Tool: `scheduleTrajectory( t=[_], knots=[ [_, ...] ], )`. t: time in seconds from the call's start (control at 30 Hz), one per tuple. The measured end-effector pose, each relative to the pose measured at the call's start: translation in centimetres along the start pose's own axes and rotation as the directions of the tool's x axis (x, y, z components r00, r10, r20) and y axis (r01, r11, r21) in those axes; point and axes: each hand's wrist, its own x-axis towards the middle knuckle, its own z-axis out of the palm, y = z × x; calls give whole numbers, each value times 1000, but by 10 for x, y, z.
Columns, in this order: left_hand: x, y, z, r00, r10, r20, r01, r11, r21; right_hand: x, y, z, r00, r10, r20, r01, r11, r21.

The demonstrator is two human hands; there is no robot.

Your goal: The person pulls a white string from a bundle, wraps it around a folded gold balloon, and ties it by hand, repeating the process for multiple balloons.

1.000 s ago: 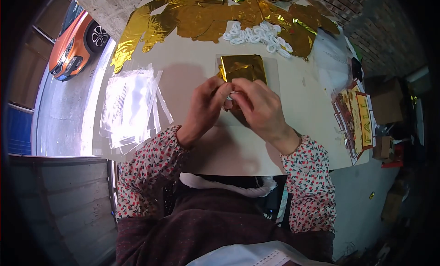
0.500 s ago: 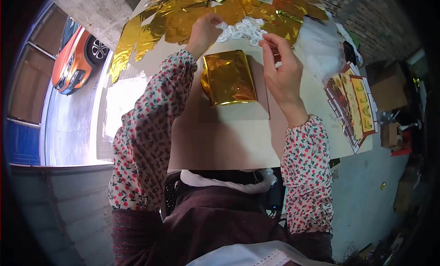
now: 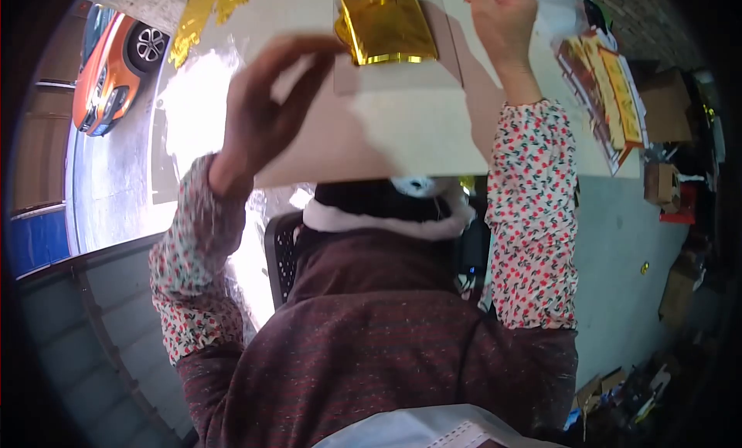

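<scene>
A folded gold foil packet (image 3: 388, 25) lies on a clear flat sheet (image 3: 371, 80) at the top middle of the table. My left hand (image 3: 278, 100) hangs over the table to the left of the packet, blurred, its fingers apart and bent, with nothing seen between them. To the right of the packet is my right hand (image 3: 501, 15), raised near the top edge. Its fingers are curled together, and their tips are partly cut off by the frame, so what they hold cannot be made out.
Shiny clear plastic bags (image 3: 197, 108) lie at the table's left. More gold foil (image 3: 202, 15) is at the upper left. Printed cards (image 3: 603, 93) sit at the right edge, near clear plastic (image 3: 553, 15). Cardboard boxes (image 3: 662, 187) and an orange car (image 3: 108, 77) stand beyond the table.
The view has tipped down, and the white rings are out of frame. My left hand has come back from the rings towards me. Both hands have parted from the packet since the earliest frame.
</scene>
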Motion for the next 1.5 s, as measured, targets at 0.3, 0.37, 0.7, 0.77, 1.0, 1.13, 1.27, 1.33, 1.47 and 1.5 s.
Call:
scheduleTrajectory(
  t=[0.3,0.37,0.7,0.77,1.0,1.13,1.27,1.33,1.47,1.5],
  knots=[
    [-200,-28,56,886,-234,400,317,935,-156,-124,-159,-90,788,339,514,-384,923,-20],
    [-212,-45,79,893,-222,393,305,938,-165,-169,-144,-92,664,476,577,-433,874,-223],
    [-233,-66,152,840,-133,525,166,986,-14,-310,-88,-84,262,924,279,-487,377,-788],
    [-235,-67,151,854,-151,498,204,977,-54,-324,-74,-89,369,872,323,-630,490,-603],
    [-236,-61,145,884,-139,447,195,977,-82,-270,-82,-179,161,731,664,-761,-336,554],
    [-235,-56,143,880,-153,449,214,973,-87,-239,-102,-272,185,923,338,-870,-7,494],
    [-233,-55,143,869,-161,467,220,973,-72,-247,-95,-402,271,960,64,-941,250,227],
    [-235,-53,143,870,-163,465,220,973,-71,-260,-95,-486,311,943,-122,-925,330,191],
    [-236,-55,145,869,-168,466,221,973,-60,-300,-156,-623,276,749,-602,-833,499,239],
    [-236,-56,145,868,-170,466,220,974,-54,-308,-184,-635,274,627,-729,-790,579,201]
  ],
)
